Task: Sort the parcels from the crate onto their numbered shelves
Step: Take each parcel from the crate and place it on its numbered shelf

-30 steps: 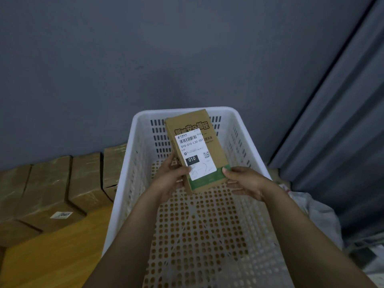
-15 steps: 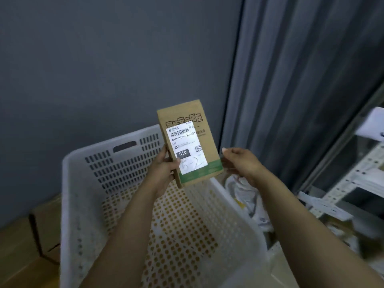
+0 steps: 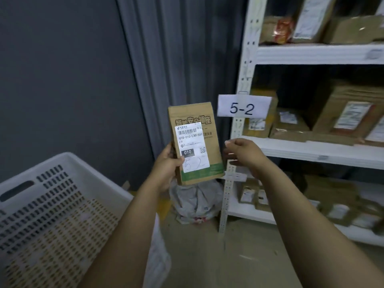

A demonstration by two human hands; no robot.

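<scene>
Parcel [image 3: 195, 142] stands upright, left hand [image 3: 166, 167] fingers [image 3: 176, 161] curled round its lower edge — shelf [image 3: 311, 151] lies right, beyond the empty, slack right hand [image 3: 243, 154].

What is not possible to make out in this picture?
Head view:
- Parcel back: turned away from the camera.
- Labels on shelf boxes: blurred, too small to read.
- Crate: cut off by the left and bottom edges.
- Tag below the 5-2 sign: blurred, no number readable.

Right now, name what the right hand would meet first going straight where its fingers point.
Probably the right edge of the parcel that the left hand holds; depth from the right hand is unclear.
</scene>
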